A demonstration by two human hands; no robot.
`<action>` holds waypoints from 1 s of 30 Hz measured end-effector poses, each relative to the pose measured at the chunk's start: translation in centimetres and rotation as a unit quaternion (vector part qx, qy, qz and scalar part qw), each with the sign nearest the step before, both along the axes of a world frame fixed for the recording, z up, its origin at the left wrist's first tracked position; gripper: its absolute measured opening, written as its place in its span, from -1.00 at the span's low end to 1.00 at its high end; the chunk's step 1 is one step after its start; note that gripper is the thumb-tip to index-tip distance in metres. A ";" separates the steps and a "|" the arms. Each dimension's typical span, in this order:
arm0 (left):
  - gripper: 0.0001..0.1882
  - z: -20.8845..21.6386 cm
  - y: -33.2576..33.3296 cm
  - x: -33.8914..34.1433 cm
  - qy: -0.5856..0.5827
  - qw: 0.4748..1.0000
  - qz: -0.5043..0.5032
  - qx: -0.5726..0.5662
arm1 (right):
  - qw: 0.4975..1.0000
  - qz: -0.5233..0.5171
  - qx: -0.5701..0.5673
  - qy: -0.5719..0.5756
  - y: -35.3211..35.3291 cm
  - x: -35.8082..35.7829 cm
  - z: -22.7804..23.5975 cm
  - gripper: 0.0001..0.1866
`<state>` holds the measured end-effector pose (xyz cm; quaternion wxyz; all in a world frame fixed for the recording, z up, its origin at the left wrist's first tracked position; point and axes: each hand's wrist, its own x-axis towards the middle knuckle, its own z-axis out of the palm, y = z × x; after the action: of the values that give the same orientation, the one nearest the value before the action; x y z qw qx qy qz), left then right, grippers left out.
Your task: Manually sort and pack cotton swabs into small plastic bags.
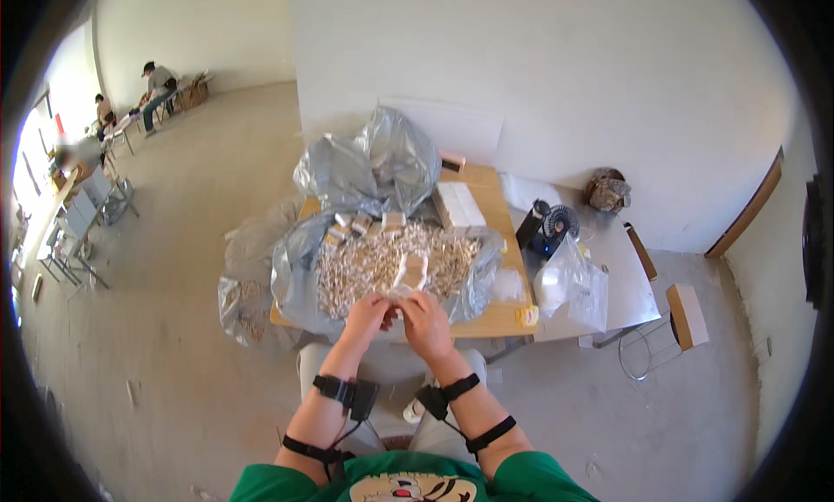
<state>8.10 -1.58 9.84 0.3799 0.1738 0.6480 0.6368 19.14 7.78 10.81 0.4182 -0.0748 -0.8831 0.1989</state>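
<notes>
My left hand and my right hand meet at the near edge of a wide heap of small tan and white pieces. Fingers of both hands are pinched together on the near end of a small pale packet with something brown inside. The packet lies over the heap, pointing away from me. Several similar packets rest along the heap's far side. A grey plastic bag, spread wide, surrounds the heap on a wooden table. What the small pieces are is too small to tell.
Another puffed grey bag and a white box stand behind the heap. To the right, a side table holds a black fan and clear bags. A cardboard box is beyond. Other people work at the far left.
</notes>
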 end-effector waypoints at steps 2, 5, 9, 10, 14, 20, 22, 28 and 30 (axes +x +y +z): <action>-0.79 0.2 -0.3 -0.2 0.021 1.000 -0.014 0.014 | 1.000 0.019 0.000 -0.001 0.0 0.3 0.7 -0.83; -0.81 1.5 -0.6 0.3 0.061 0.997 -0.005 0.053 | 0.999 0.033 -0.038 0.004 -0.1 0.6 2.0 -0.82; -0.80 2.8 -0.9 0.7 0.164 0.986 -0.008 0.012 | 0.987 0.069 -0.143 -0.028 -0.2 0.4 2.7 -0.75; -0.80 2.8 -1.0 0.5 0.218 0.976 -0.012 0.017 | 0.978 0.079 -0.187 -0.043 -0.3 0.2 2.8 -0.73; -0.78 1.7 -1.4 -0.2 0.240 0.969 -0.033 0.045 | 0.983 0.103 -0.155 -0.004 -0.2 -0.5 1.8 -0.71; -0.79 3.9 -2.2 0.2 0.381 0.920 -0.055 -0.077 | 0.999 0.016 -0.050 -0.015 1.4 -0.2 2.7 -0.75; -0.82 3.0 -2.2 0.0 0.468 0.883 -0.028 -0.037 | 0.997 0.026 -0.074 -0.018 0.8 -0.6 2.4 -0.75; -0.85 3.7 -2.0 0.3 0.436 0.892 -0.086 -0.080 | 0.986 0.032 -0.157 -0.043 0.9 -0.1 1.4 -0.83; -0.83 2.8 -1.7 0.4 0.323 0.939 0.023 0.115 | 0.980 -0.001 -0.198 -0.019 2.0 -0.1 0.4 -0.85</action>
<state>8.53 -3.33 12.60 0.1130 0.3970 0.6622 0.6253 19.04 9.78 11.22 0.3783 -0.1606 -0.8340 0.3681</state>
